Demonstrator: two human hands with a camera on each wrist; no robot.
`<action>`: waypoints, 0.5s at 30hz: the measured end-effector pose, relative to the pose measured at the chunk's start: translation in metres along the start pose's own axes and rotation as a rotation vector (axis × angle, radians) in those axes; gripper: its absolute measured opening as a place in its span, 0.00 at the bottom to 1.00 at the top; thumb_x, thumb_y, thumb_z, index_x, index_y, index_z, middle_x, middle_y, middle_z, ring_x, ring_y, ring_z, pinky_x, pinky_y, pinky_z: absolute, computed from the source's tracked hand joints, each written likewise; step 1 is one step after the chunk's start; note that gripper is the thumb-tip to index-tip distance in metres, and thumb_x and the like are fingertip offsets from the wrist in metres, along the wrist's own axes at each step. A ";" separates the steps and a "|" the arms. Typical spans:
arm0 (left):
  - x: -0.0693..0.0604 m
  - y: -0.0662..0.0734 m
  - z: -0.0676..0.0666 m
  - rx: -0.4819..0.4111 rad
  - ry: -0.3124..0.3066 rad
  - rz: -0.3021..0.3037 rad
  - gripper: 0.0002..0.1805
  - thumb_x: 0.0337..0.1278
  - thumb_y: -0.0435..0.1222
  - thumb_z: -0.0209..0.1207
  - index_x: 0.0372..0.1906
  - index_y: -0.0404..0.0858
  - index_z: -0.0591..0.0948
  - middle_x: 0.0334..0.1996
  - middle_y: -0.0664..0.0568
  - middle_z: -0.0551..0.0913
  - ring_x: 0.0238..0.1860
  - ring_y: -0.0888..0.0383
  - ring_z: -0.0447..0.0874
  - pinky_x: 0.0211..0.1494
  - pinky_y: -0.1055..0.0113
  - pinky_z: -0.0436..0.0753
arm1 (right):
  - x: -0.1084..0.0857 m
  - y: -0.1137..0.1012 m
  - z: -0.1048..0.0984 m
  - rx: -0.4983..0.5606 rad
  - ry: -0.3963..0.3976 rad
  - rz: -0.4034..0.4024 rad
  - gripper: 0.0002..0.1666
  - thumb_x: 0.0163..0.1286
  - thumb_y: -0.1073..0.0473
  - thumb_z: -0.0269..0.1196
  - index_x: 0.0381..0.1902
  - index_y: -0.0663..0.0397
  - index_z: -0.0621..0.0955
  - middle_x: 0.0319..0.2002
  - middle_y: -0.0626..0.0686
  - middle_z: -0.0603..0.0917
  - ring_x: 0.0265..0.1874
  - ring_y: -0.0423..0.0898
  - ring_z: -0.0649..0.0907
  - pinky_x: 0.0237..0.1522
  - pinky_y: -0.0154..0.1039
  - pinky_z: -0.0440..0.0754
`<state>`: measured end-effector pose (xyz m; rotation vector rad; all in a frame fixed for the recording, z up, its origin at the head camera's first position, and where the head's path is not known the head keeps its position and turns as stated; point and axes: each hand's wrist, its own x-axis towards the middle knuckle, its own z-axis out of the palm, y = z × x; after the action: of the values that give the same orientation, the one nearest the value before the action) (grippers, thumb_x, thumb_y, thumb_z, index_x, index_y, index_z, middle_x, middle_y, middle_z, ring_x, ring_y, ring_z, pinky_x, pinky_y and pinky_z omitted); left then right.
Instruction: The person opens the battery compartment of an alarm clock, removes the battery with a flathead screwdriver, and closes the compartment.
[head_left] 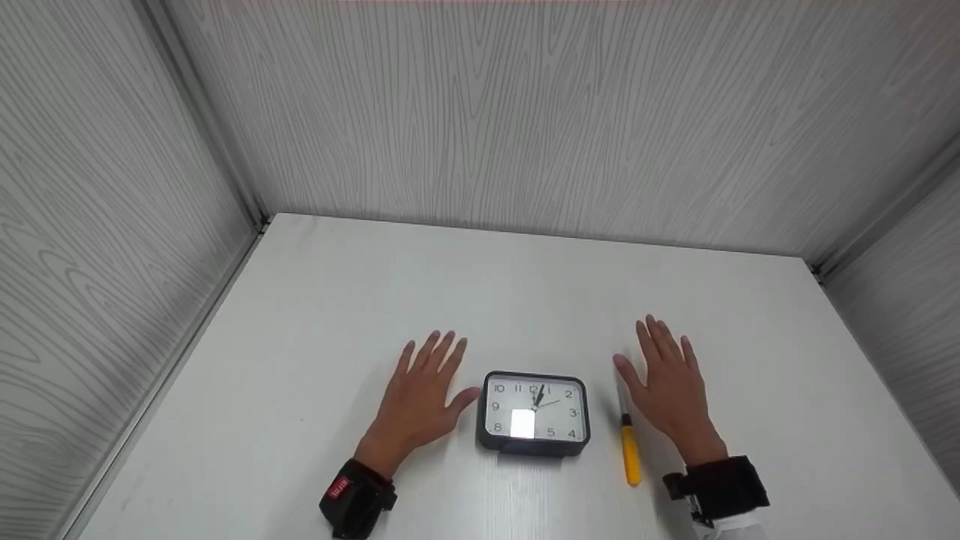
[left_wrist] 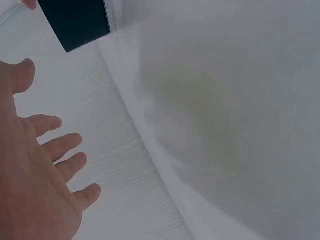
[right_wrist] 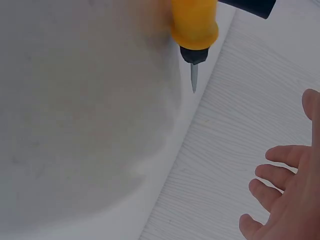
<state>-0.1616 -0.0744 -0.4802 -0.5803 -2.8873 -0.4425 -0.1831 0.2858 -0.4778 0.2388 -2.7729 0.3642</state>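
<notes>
A black-framed rectangular clock (head_left: 536, 439) stands on the white table, its white face turned up toward the head camera. To its left is my left hand (head_left: 416, 409), fingers straight and spread; the thumb tip is at the clock's side, and I cannot tell if it touches. In the left wrist view, the clock's dark side (left_wrist: 77, 22) shows beyond the left hand (left_wrist: 35, 165). A yellow-handled screwdriver (head_left: 631, 454) lies right of the clock. My right hand (head_left: 671, 394) is beside it with fingers extended, its thumb over the far end of the shaft, holding nothing.
The white tabletop (head_left: 480, 292) runs back to a grey wood-grain wall (head_left: 480, 120). Similar panels rise at the left (head_left: 90, 225) and right (head_left: 900, 285). A black band (head_left: 360, 495) is on the left wrist and another (head_left: 724, 487) on the right.
</notes>
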 end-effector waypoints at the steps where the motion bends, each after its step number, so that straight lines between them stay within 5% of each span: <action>1: -0.001 0.003 0.002 -0.005 -0.012 0.014 0.39 0.67 0.61 0.43 0.75 0.43 0.59 0.75 0.48 0.60 0.77 0.49 0.53 0.79 0.45 0.52 | -0.001 0.000 0.001 -0.002 -0.005 0.002 0.40 0.72 0.41 0.54 0.72 0.60 0.64 0.73 0.61 0.64 0.74 0.59 0.62 0.75 0.62 0.51; 11: -0.005 0.030 0.010 -0.103 -0.183 0.102 0.49 0.58 0.70 0.44 0.77 0.46 0.56 0.77 0.49 0.57 0.78 0.51 0.51 0.79 0.45 0.50 | -0.003 -0.002 0.002 -0.003 -0.035 0.004 0.40 0.73 0.40 0.52 0.72 0.60 0.64 0.73 0.61 0.63 0.74 0.58 0.60 0.76 0.61 0.50; 15: -0.002 0.036 0.010 -0.076 -0.251 0.134 0.54 0.50 0.74 0.48 0.77 0.47 0.55 0.77 0.49 0.56 0.77 0.51 0.52 0.79 0.44 0.52 | -0.005 -0.004 0.000 -0.010 -0.033 0.001 0.40 0.73 0.40 0.52 0.72 0.59 0.64 0.74 0.61 0.63 0.74 0.58 0.61 0.76 0.61 0.50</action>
<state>-0.1462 -0.0399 -0.4810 -0.8957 -3.0500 -0.4940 -0.1780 0.2827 -0.4788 0.2431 -2.8066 0.3501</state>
